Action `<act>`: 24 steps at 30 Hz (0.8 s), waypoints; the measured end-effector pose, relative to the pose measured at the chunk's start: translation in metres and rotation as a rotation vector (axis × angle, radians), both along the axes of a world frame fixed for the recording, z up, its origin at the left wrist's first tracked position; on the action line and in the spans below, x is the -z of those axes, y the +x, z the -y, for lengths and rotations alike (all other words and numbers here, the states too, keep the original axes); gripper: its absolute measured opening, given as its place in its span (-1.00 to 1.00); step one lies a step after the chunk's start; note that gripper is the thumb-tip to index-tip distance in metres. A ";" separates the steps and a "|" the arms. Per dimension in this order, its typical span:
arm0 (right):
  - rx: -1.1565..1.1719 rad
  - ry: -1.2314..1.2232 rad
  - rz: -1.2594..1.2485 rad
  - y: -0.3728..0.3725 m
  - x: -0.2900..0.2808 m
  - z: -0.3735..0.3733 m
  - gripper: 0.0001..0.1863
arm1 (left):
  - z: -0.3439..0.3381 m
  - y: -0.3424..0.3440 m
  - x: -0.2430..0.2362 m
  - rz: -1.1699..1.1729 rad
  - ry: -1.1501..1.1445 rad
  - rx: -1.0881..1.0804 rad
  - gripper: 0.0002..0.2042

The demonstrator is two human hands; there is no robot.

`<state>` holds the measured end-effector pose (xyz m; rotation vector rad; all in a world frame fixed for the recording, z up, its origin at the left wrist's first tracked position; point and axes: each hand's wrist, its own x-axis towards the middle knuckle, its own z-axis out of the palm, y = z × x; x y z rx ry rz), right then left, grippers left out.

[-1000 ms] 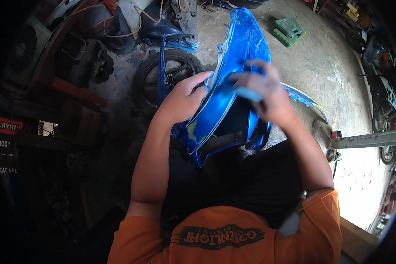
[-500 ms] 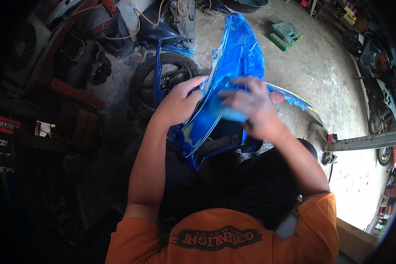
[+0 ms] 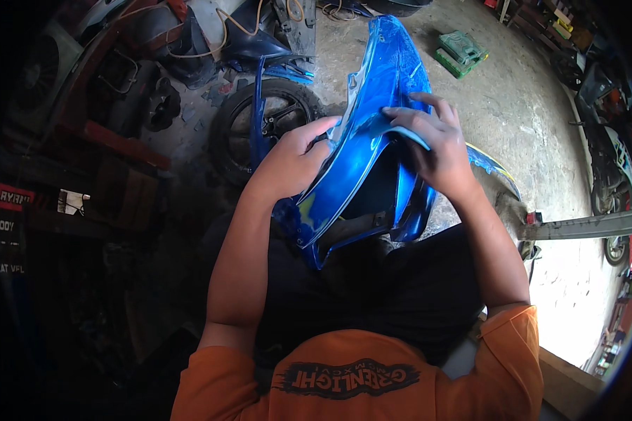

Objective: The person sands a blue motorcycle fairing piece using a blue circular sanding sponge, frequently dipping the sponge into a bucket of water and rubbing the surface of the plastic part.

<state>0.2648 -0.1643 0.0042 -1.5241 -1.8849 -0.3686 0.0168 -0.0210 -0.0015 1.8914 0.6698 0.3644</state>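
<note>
A glossy blue motorcycle fairing (image 3: 393,63) stands tilted in front of me, its lower end between my knees. Whitish scuffs mark its upper part, and a yellow-green patch shows near the bottom left. My left hand (image 3: 291,165) grips the fairing's left edge, thumb and fingers closed around it. In my right hand (image 3: 442,144) is a thin, bendy light-blue pad (image 3: 407,135), pressed under the fingers against the fairing just above its dark opening. The fingertips reach onto the blue surface; part of the pad is hidden beneath them.
A spoked wheel with a black tyre (image 3: 225,116) lies left of the fairing. Beyond is a green plastic case (image 3: 463,52) on the concrete floor. A blue-and-yellow curved panel (image 3: 497,170) lies behind my right hand. At right are a metal beam (image 3: 583,226) and parked motorcycles (image 3: 614,158).
My right hand, blurred before, has moved up and to the right with the light-blue pad, uncovering the fairing's dark opening. My left hand keeps its grip; the whole view has shifted slightly.
</note>
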 end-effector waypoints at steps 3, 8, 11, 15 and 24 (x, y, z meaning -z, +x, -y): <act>-0.151 -0.091 0.017 -0.029 0.001 0.008 -0.41 | -0.001 -0.004 0.001 0.010 0.059 -0.014 -0.48; -0.107 -0.001 0.056 -0.004 0.003 0.003 -0.42 | -0.003 0.002 0.005 0.026 0.025 0.024 -0.49; -0.077 -0.041 0.023 -0.014 0.008 0.004 -0.42 | -0.002 0.000 0.002 0.026 0.040 0.019 -0.49; -0.190 -0.066 0.055 -0.032 0.000 0.005 -0.42 | -0.002 -0.005 0.000 -0.001 0.065 -0.003 -0.49; -0.246 -0.147 0.096 -0.039 -0.004 0.006 -0.45 | -0.001 -0.007 -0.001 0.000 0.032 -0.007 -0.49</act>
